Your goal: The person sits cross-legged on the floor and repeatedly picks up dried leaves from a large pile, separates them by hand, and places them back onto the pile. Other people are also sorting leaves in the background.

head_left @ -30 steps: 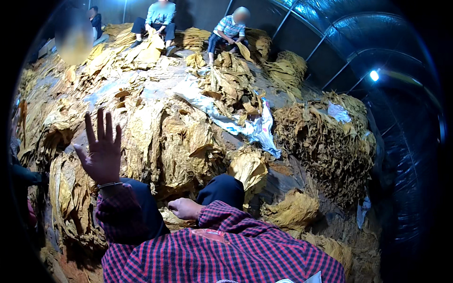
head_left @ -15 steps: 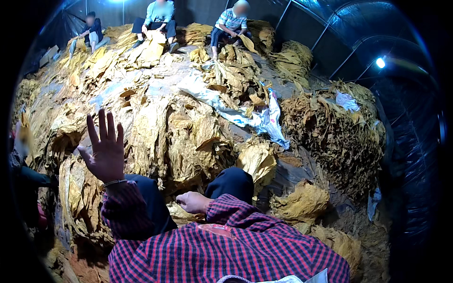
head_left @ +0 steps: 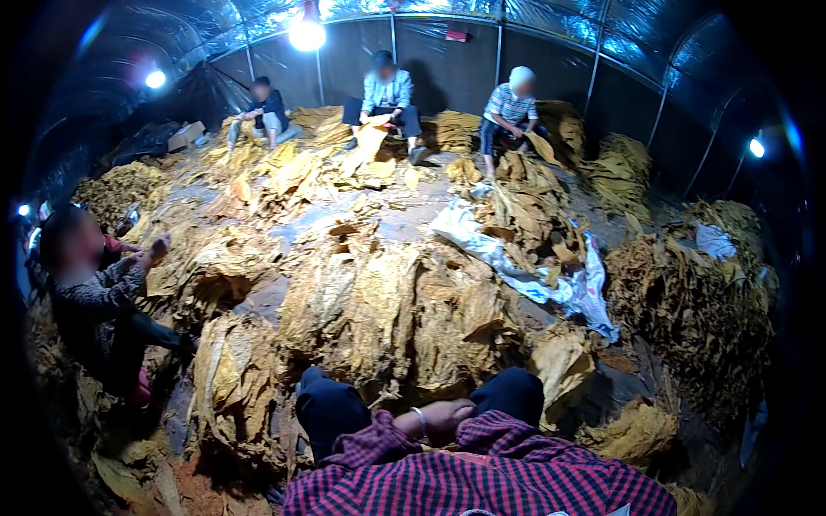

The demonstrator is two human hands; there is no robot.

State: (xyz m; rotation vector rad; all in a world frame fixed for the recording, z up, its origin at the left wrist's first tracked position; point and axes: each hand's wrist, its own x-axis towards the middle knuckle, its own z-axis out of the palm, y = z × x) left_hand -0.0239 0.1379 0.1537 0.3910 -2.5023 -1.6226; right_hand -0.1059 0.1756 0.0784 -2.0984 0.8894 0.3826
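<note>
My left hand [head_left: 440,419], with a silver bracelet at its wrist, rests low in front of me between my dark-trousered knees. It lies against my right hand, which is mostly hidden beneath it at the end of the right checked sleeve [head_left: 508,434]. The fingers of both hands blend together and cannot be made out singly. No leaf or tool shows in either hand. Just beyond my knees hangs a thick layer of dried yellow-brown leaves [head_left: 361,301]. A pale bunch of leaves [head_left: 561,365] lies beside my right knee.
Three people [head_left: 379,95] sit atop the leaf heap at the back, handling leaves. Another person [head_left: 95,292] is close at the left. White plastic sheeting [head_left: 516,267] lies across the heap. A dark brown leaf pile [head_left: 688,310] rises at the right. Lamps [head_left: 307,34] hang overhead.
My left hand, raised with spread fingers before, has come down to the right and now rests against my right hand. The view has tilted up and swung left.
</note>
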